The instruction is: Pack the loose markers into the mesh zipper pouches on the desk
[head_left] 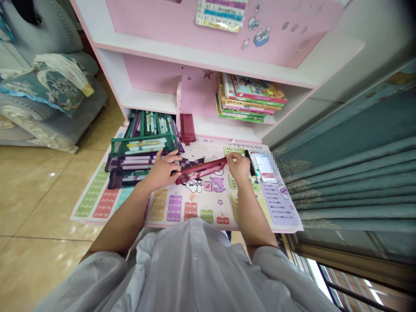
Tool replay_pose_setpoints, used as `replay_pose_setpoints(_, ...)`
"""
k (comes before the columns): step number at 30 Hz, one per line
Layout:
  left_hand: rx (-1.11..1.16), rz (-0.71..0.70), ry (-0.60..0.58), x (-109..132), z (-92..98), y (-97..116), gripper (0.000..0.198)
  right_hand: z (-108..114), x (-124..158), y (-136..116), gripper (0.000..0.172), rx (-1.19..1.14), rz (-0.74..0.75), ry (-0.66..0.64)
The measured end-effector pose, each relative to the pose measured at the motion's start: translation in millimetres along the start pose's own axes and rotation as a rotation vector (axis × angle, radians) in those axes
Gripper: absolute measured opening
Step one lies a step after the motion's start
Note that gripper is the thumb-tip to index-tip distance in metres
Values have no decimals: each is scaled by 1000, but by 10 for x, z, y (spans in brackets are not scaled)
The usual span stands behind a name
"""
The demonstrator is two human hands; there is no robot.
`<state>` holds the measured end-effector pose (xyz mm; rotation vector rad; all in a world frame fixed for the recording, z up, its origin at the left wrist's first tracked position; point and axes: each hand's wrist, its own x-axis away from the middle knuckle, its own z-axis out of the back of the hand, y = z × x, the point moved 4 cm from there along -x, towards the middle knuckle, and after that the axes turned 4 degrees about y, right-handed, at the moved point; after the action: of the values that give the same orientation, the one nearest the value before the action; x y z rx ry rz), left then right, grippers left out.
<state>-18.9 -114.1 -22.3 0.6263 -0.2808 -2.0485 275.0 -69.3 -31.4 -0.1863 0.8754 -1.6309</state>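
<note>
A dark red mesh pencil pouch (204,170) with pens showing inside is held above the desk mat. My right hand (238,167) pinches its right end near the zipper edge. At its left end, my left hand (162,170) has thumb and finger closed on the corner, the other fingers spread. Left of that hand lie a green mesh pouch (141,145) with markers, a purple mesh pouch (134,161) and a dark mesh pouch (126,177), stacked over one another. Beside my right hand rest a black marker (250,163) and a white marker (256,167).
Behind the stack, more filled pouches (152,123) sit under the shelf, next to a flat red pouch (187,128). Books (250,97) are piled on the right shelf. A phone (265,167) lies at the desk's right. A curtain (341,173) hangs beyond it.
</note>
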Motion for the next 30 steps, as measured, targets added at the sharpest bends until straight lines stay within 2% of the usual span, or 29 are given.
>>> replay_pose_setpoints(10, 0, 9, -14, -1, 22, 21, 19, -26, -25, 55, 16, -90, -61, -8)
replay_pose_setpoints(14, -28, 12, -1, 12, 3, 11, 16, -62, -53, 148, 19, -221, -47, -35)
replay_pose_setpoints(19, -31, 27, -42, 11, -83, -10, 8, -134, -125, 338, 27, -374, -30, -233)
replay_pose_setpoints(22, -6, 42, -41, 3, -89, 24, 10, -175, -128, 368, 35, -344, 30, -427)
replay_pose_setpoints(25, -7, 60, -19, 28, 46, 89, 11, -182, -74, 277, 34, -258, 116, -544)
replay_pose_setpoints(27, -28, 73, 21, 95, 229, 104, 11, -183, -3, 137, 33, -261, 162, -569)
replay_pose_setpoints(30, -48, 110, 75, 300, 549, 9, 19, -249, 176, -168, 35, -320, 221, -634)
